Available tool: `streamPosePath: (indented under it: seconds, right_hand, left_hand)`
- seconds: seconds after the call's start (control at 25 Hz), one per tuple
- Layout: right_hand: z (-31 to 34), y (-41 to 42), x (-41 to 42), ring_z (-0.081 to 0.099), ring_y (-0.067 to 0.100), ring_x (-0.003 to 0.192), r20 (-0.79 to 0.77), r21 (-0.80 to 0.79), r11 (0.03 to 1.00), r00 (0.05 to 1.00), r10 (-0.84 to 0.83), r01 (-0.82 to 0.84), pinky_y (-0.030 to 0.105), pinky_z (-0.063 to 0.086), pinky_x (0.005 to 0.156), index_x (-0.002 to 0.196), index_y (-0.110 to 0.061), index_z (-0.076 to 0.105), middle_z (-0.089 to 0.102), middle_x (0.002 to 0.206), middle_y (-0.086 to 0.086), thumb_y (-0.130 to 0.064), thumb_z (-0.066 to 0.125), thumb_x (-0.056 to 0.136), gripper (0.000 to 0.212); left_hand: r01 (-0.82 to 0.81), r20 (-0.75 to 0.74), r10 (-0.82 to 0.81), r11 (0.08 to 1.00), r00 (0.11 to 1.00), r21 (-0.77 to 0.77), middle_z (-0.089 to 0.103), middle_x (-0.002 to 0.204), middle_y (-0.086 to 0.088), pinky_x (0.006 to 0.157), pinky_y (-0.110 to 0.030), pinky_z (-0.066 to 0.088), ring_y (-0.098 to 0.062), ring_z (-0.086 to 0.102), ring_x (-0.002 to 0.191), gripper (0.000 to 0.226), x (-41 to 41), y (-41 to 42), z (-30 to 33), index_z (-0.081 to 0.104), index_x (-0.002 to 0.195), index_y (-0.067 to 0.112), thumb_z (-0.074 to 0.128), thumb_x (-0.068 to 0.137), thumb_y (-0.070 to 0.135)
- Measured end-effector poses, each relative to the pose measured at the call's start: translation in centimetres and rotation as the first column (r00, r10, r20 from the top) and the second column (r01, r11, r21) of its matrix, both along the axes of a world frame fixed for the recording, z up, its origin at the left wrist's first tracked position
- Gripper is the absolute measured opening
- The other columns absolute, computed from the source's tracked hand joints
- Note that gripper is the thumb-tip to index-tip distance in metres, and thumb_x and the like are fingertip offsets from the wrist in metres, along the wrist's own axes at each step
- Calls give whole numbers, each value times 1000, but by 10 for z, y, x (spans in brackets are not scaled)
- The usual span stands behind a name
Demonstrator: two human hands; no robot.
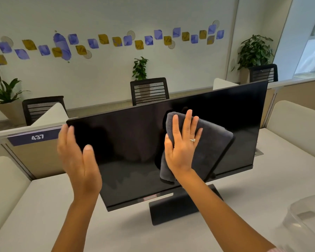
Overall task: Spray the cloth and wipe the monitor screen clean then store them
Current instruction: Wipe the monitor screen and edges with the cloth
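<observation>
1. The right hand (183,146) lay flat with its fingers straight and spread, pressing the dark grey cloth (207,142) against the monitor screen (131,142), right of the screen's centre.
2. The left hand (76,157) was open as well, fingers straight, steadying the monitor at its left edge; how firmly it touched the edge I could not tell because of blur.
3. The monitor stood on its stand (173,208) on the table (44,215), its long axis running from lower left to upper right in the head view.
4. Most of the unwiped glass appeared to lie to the left of the cloth, toward the left hand, so the coming stroke would probably run leftward along that long axis.
5. A clear plastic container (305,220) sat at the table's right, nearer the right hand, likely for storing things afterwards; no spray bottle was visible.
</observation>
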State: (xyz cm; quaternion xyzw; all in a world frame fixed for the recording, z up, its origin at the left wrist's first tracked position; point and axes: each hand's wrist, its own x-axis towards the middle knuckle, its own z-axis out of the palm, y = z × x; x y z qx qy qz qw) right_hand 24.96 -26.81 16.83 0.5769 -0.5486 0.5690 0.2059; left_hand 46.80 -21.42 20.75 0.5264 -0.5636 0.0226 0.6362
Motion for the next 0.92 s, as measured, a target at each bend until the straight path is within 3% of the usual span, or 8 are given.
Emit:
streamPosePath:
  seconds: [0.08,0.16,0.36,0.44,0.56,0.68,0.8,0.92]
  right_hand:
    - [-6,2,29,7,36,145,-49,-4,1000,999,25,-25,58,8,115,148,-24,23,14,156,15,-28,44,95,57]
    - [-21,7,54,8,35,145,-130,21,998,989,64,-62,57,5,116,148,-26,25,13,157,13,-31,43,95,56]
    - [-88,27,67,7,27,147,-417,135,988,900,125,-75,49,1,118,149,-31,20,4,160,4,-31,49,90,66]
    - [-109,32,48,6,26,147,-446,156,988,891,91,-23,48,4,118,149,-30,17,1,160,3,-29,48,89,67]
    - [-113,36,12,5,30,146,-298,212,972,954,-38,105,54,15,115,149,-25,16,5,159,9,-35,34,97,56]
    - [-89,29,2,11,35,142,-54,264,953,989,-136,146,60,24,110,146,-19,24,14,154,14,-38,25,100,50]
    - [-58,19,20,6,34,143,145,199,977,983,-111,81,63,18,112,147,-19,21,9,155,11,-36,27,100,50]
    - [-34,13,58,1,32,145,89,106,994,995,-36,27,59,9,115,149,-24,17,7,156,11,-37,28,101,51]
  left_hand:
    - [107,-270,-77,989,960,98,21,153,13,112,-27,21,5,22,136,52,17,3,-25,21,144,37,31,93,32]
    - [247,-455,-155,958,877,148,23,153,13,110,-22,22,4,24,135,49,21,5,-47,21,143,38,28,94,38]
    - [431,-521,-248,862,817,266,27,154,9,115,-34,22,-10,25,140,61,12,7,-85,21,148,30,20,92,55]
    - [477,-587,-240,830,773,290,30,152,10,114,-33,24,-11,28,139,61,13,6,-94,22,147,32,21,92,59]
    - [548,-672,-220,772,707,323,50,137,7,91,-20,42,-13,49,121,52,15,6,-101,38,140,30,20,96,51]
    - [569,-711,-192,749,677,340,59,121,7,71,-11,45,-8,57,104,47,16,9,-101,48,131,26,19,99,45]
    - [599,-713,-221,729,665,332,59,115,14,65,-3,45,-1,58,99,44,20,13,-102,50,126,28,19,98,43]
    - [641,-708,-272,697,651,321,58,122,13,75,-7,45,-3,57,107,45,30,14,-105,48,129,29,18,98,43]
